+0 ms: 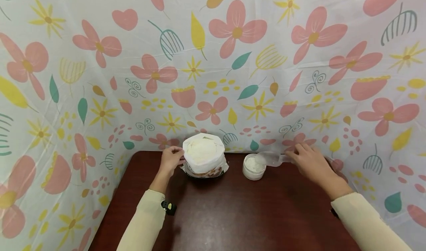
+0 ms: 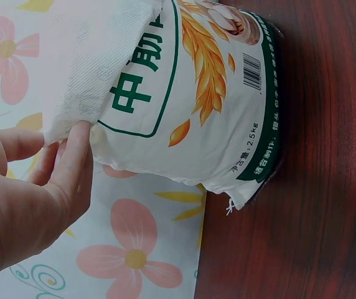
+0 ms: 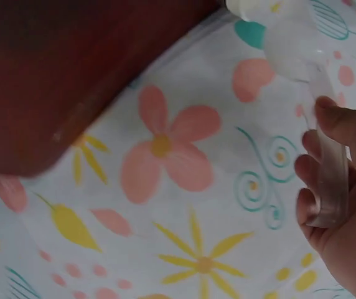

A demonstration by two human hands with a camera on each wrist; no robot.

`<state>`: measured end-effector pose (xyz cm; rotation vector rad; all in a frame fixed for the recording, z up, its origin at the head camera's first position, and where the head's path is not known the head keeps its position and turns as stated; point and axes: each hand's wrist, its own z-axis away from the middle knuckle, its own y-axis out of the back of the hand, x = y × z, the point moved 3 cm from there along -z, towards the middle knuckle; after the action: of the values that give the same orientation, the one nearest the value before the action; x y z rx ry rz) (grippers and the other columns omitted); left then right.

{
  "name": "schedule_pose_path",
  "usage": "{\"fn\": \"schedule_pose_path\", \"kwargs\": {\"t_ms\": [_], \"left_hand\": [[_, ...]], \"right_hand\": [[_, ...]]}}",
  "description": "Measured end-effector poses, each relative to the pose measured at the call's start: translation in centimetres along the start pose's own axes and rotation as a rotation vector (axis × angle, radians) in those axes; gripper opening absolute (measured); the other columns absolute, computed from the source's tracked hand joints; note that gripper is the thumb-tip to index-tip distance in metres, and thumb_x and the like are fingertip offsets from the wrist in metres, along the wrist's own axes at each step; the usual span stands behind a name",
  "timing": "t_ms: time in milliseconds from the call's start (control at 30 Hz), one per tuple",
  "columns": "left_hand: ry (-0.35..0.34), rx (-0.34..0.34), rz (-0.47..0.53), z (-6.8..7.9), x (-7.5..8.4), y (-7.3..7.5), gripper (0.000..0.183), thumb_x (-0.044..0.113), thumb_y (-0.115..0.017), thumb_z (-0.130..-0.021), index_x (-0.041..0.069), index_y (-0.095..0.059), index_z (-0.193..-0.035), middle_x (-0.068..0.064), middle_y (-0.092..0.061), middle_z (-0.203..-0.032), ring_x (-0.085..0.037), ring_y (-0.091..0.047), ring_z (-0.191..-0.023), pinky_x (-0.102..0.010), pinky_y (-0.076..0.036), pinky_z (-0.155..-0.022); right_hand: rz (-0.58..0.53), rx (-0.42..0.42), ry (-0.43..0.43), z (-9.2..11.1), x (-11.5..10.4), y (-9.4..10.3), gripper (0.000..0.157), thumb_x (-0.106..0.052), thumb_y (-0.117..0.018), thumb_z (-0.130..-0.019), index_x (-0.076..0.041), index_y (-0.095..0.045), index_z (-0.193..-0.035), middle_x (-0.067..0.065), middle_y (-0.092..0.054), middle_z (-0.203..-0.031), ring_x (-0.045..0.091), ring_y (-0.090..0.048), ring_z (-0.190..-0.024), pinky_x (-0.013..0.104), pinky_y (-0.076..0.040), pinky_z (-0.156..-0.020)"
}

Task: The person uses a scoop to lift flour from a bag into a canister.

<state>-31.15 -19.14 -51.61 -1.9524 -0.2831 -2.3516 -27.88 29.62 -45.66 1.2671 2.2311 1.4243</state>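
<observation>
A white flour bag [image 1: 209, 169] stands at the table's back edge, its top folded down around white flour [image 1: 201, 149]. My left hand [image 1: 171, 159] pinches the folded rim on the bag's left side; in the left wrist view, thumb and fingers of this hand [image 2: 35, 199] grip the woven edge. Right of the bag sits a clear round jar [image 1: 253, 174] with white powder in it. My right hand [image 1: 311, 164] holds a translucent plastic scoop [image 1: 271, 159] by its handle, the bowl at the jar's mouth. In the right wrist view fingers wrap the scoop handle [image 3: 330, 174].
The dark reddish-brown table [image 1: 226, 214] carries the bag and jar. A flower-patterned cloth [image 1: 213, 81] hangs close behind the table and along its sides. A black band [image 1: 169, 207] is on the left wrist.
</observation>
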Motion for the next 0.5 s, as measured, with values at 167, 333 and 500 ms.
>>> {"fn": "schedule_pose_path", "kwargs": {"t_ms": [167, 333, 500], "left_hand": [[0.004, 0.0, 0.001, 0.0, 0.0, -0.1, 0.028, 0.008, -0.06, -0.103, -0.009, -0.063, -0.125, -0.023, -0.063, -0.11, -0.022, -0.071, -0.088, -0.054, -0.059, -0.1], [-0.006, 0.003, -0.001, 0.0, 0.1, -0.1, 0.027, 0.007, -0.06, -0.103, -0.01, -0.063, -0.124, -0.023, -0.063, -0.111, -0.021, -0.07, -0.086, -0.055, -0.059, -0.099], [-0.01, 0.004, 0.0, -0.1, 0.1, -0.1, 0.027, 0.006, -0.061, -0.103, -0.01, -0.063, -0.124, -0.022, -0.063, -0.108, -0.018, -0.07, -0.082, -0.055, -0.06, -0.098]], "right_hand": [[-0.061, 0.038, -0.096, 2.3, -0.1, -1.7, 0.04, -0.005, -0.087, -0.074, -0.01, -0.076, -0.112, 0.01, -0.055, -0.088, 0.032, -0.056, -0.074, 0.041, -0.04, -0.051], [-0.109, 0.055, -0.184, 4.0, -0.4, -3.6, 0.042, -0.005, -0.085, -0.077, -0.01, -0.075, -0.117, 0.011, -0.055, -0.087, 0.03, -0.053, -0.072, 0.035, -0.035, -0.049], [-0.171, 0.042, -0.29, 5.0, -1.5, -5.0, 0.043, -0.007, -0.085, -0.079, -0.011, -0.074, -0.12, 0.01, -0.056, -0.089, 0.027, -0.05, -0.073, 0.036, -0.038, -0.054]]}}
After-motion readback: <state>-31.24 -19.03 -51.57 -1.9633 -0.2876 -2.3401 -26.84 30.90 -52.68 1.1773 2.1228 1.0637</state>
